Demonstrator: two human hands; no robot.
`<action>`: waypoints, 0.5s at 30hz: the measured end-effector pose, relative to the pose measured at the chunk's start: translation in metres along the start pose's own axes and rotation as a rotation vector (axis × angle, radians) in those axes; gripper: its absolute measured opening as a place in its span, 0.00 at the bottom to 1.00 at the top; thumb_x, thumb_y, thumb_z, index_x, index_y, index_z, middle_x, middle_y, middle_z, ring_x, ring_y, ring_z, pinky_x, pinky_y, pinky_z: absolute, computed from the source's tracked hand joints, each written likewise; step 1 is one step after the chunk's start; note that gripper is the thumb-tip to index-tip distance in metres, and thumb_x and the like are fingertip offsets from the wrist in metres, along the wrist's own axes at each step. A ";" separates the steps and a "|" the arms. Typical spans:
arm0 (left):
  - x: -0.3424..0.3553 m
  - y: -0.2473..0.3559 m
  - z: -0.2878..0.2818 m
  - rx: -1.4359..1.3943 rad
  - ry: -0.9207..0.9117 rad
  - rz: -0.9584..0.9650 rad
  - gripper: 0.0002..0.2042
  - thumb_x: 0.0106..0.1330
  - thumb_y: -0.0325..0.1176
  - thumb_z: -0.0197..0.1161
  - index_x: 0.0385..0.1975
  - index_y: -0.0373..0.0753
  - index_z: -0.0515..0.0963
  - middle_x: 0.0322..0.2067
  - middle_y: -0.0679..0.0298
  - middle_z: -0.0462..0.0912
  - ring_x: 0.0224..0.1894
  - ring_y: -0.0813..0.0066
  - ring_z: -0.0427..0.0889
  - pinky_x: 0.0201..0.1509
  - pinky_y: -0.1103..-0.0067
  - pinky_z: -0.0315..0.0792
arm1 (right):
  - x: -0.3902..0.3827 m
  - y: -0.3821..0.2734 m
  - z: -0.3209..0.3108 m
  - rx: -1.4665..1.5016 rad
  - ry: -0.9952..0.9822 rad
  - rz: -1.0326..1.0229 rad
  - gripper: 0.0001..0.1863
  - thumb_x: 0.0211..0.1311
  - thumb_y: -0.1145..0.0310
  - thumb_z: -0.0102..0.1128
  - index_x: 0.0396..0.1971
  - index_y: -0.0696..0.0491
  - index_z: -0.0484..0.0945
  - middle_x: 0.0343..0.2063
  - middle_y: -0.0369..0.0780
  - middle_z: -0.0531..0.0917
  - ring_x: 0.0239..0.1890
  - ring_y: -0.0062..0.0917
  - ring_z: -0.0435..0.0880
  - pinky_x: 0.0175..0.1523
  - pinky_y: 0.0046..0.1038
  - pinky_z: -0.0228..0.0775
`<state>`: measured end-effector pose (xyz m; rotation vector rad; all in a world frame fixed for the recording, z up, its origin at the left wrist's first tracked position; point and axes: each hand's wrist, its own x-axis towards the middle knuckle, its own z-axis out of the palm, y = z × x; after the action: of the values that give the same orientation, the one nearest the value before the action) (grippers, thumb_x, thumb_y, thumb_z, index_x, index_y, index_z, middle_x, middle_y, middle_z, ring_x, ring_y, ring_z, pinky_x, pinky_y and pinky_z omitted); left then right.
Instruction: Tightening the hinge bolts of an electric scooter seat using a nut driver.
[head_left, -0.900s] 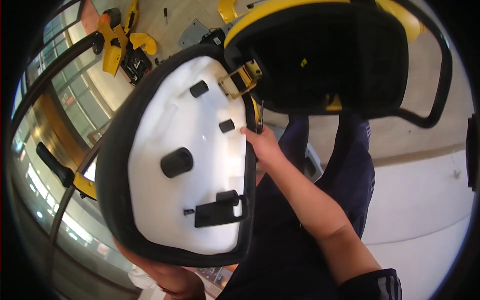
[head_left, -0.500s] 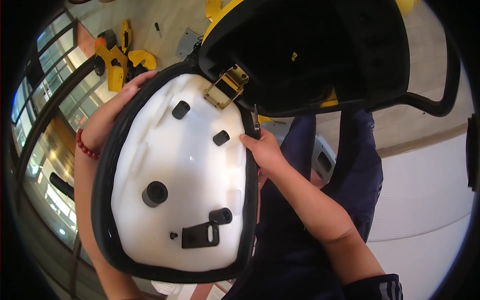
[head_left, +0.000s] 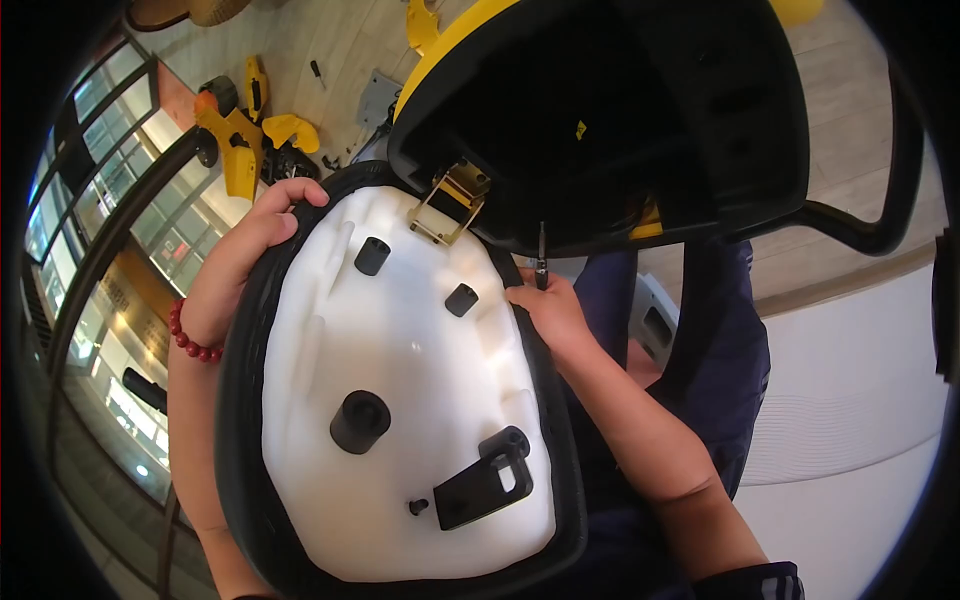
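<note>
A large seat (head_left: pixel 400 400), turned underside up, fills the middle of the view; its white plastic base is framed by a black padded rim. Above and to the right of the seat, a black body shell (head_left: pixel 620 110) with a yellow edge is seen, joined to the seat's top end by a brass-coloured hinge (head_left: pixel 452 200). To the right of the seat, a black curved bar (head_left: pixel 880 215) runs past the shell, and dark blue trousers (head_left: pixel 730 350) are seen below the shell. Upper left of the seat, yellow parts (head_left: pixel 245 140) lie on the wooden floor (head_left: pixel 340 50), and a grey metal plate (head_left: pixel 378 97) lies near them. The seat's upper left rim is grasped by the left hand (head_left: pixel 240 270), its fingers curled over the edge; a red bead bracelet (head_left: pixel 190 335) is worn on that wrist, just left of the seat. At the seat's upper right rim the right hand (head_left: pixel 550 310) is closed on a small dark screwdriver (head_left: pixel 541 262), which stands upright just under the shell's lip. On the seat's white base a black round peg (head_left: pixel 360 420) is set near the middle, a black bracket (head_left: pixel 485 480) lower right of it, and two smaller black studs (head_left: pixel 372 256) (head_left: pixel 461 299) nearer the hinge.
</note>
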<state>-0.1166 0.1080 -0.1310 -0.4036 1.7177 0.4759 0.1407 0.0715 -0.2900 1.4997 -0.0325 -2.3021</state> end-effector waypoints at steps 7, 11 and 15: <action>0.005 -0.020 -0.007 0.041 -0.012 0.103 0.13 0.57 0.30 0.47 0.43 0.39 0.66 0.35 0.66 0.70 0.36 0.82 0.70 0.41 0.85 0.66 | 0.027 0.017 -0.014 -0.364 0.040 -0.130 0.13 0.52 0.67 0.53 0.34 0.61 0.76 0.25 0.42 0.80 0.28 0.27 0.79 0.37 0.26 0.68; 0.005 -0.017 -0.007 0.045 -0.013 0.115 0.12 0.57 0.29 0.47 0.42 0.39 0.67 0.33 0.66 0.70 0.35 0.82 0.70 0.41 0.85 0.66 | 0.033 0.033 -0.014 -0.391 0.047 -0.242 0.14 0.57 0.67 0.53 0.39 0.60 0.76 0.27 0.35 0.80 0.26 0.20 0.77 0.34 0.22 0.68; 0.010 -0.018 -0.009 0.102 -0.035 0.143 0.12 0.56 0.30 0.47 0.40 0.38 0.67 0.35 0.66 0.71 0.35 0.82 0.71 0.40 0.85 0.66 | 0.019 0.021 -0.010 -0.483 0.199 -0.295 0.17 0.53 0.63 0.52 0.35 0.61 0.76 0.24 0.49 0.80 0.31 0.37 0.79 0.40 0.32 0.68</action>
<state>-0.1170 0.0879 -0.1407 -0.1989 1.7360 0.4928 0.1499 0.0480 -0.3059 1.5323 0.7884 -2.1389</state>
